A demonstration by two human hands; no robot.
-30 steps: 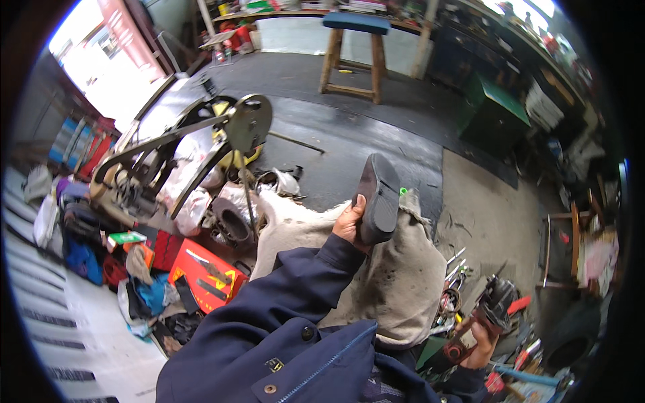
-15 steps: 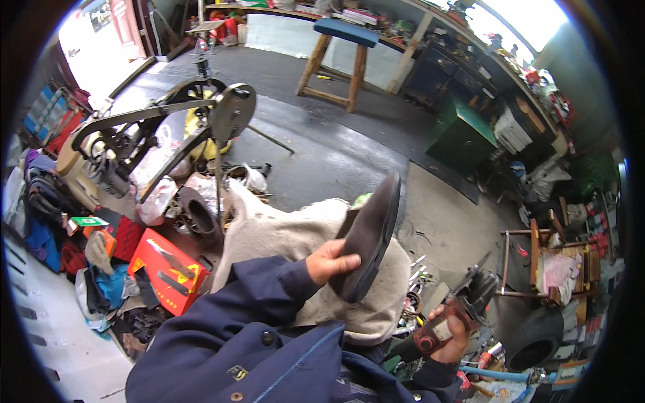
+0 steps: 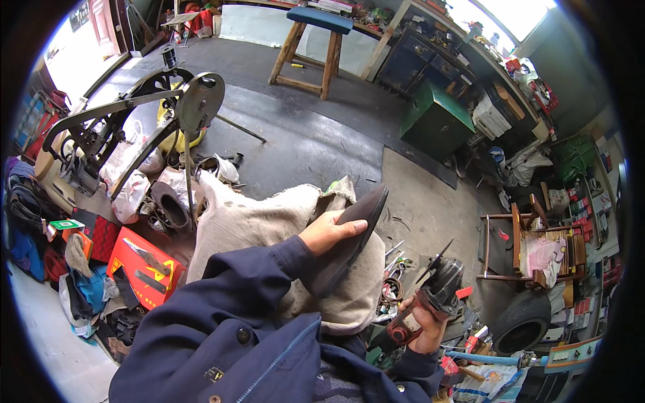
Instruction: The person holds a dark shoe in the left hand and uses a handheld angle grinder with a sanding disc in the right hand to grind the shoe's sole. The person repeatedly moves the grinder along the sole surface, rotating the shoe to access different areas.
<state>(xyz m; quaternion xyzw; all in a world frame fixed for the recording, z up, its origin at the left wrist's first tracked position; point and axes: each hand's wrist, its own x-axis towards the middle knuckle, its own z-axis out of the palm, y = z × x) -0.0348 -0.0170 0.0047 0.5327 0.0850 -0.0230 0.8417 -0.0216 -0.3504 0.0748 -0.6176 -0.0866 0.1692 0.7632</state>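
My left hand [image 3: 334,232] grips a dark shoe [image 3: 339,265] tilted over the stained beige cloth [image 3: 228,242] on my lap, thumb across the shoe. At the lower right, my right hand [image 3: 424,327] is closed on a dark power tool [image 3: 440,290] with a red-brown body. Metal hand tools [image 3: 393,279] lie in a jumble just beside it.
A black hand-cranked machine [image 3: 198,101] stands at left among bags, a red box [image 3: 134,262] and piled cloth. A wooden stool [image 3: 302,54] and green box [image 3: 433,117] stand ahead. At right are a chair frame [image 3: 517,248] and a tyre [image 3: 521,326].
My left hand has turned the shoe from sole up to its side and moved it left in the view. The whole scene has shifted left, and more of the right side shows.
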